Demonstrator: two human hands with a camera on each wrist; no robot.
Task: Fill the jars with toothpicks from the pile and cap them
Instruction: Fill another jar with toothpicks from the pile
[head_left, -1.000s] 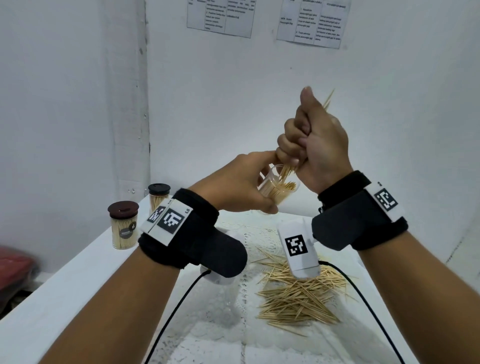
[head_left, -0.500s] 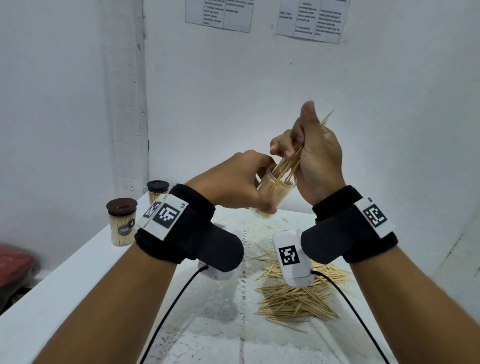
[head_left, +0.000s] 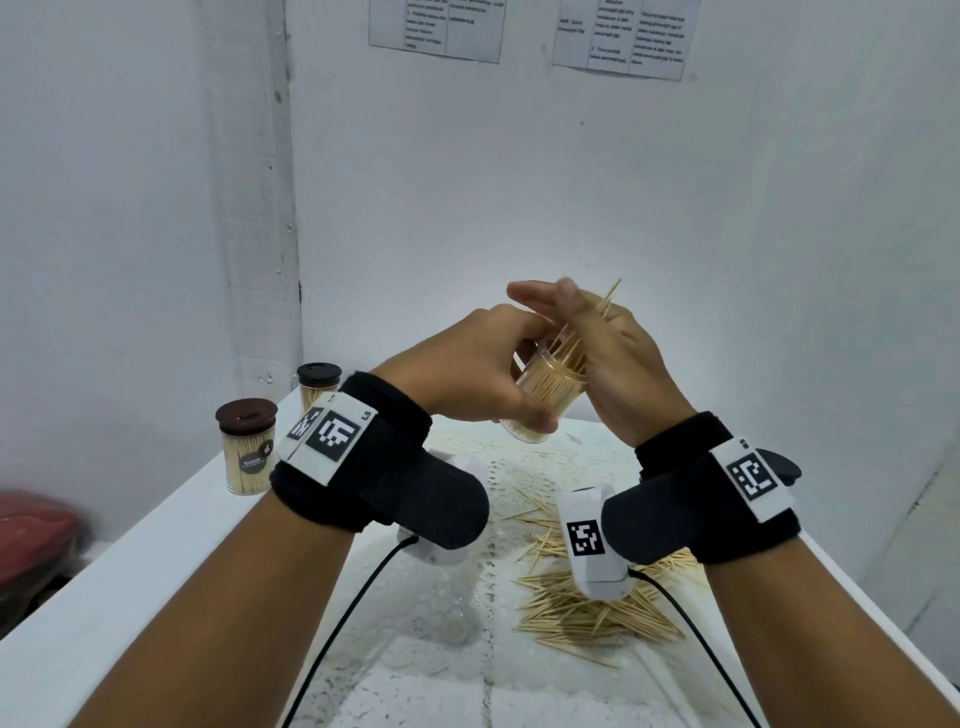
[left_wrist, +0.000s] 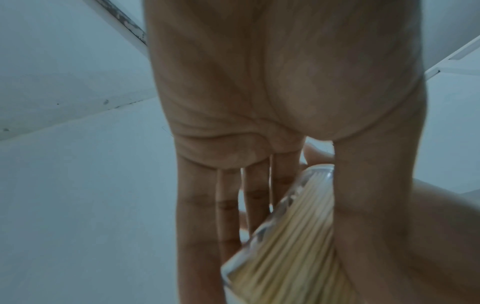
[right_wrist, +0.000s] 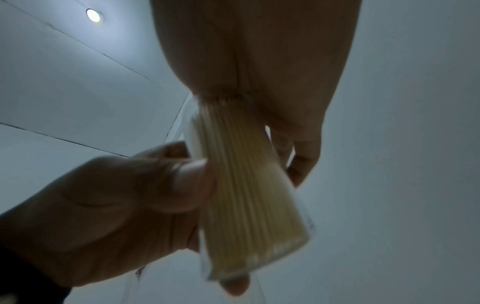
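My left hand (head_left: 493, 379) grips a clear jar (head_left: 548, 397), tilted, in the air above the back of the table. The jar is packed with toothpicks, as the left wrist view (left_wrist: 285, 246) and the right wrist view (right_wrist: 246, 195) show. A bunch of toothpicks (head_left: 569, 343) sticks out of its mouth. My right hand (head_left: 576, 322) lies against that bunch with fingers straight, palm (right_wrist: 259, 51) touching the tips. One toothpick (head_left: 611, 299) pokes up past the hand. The loose pile (head_left: 587, 613) lies on the table under my right wrist.
Two capped, filled jars stand at the table's left edge: one with a brown lid (head_left: 247, 447), one with a black lid (head_left: 318, 387) behind it. A white lace mat (head_left: 457, 649) covers the table. The wall rises just behind. Something red (head_left: 31, 525) lies off the left.
My right hand has gone from a fist around the toothpick bunch to straight fingers lying against it. Both hands and the jar have come lower, and the bunch sits deeper in the jar.
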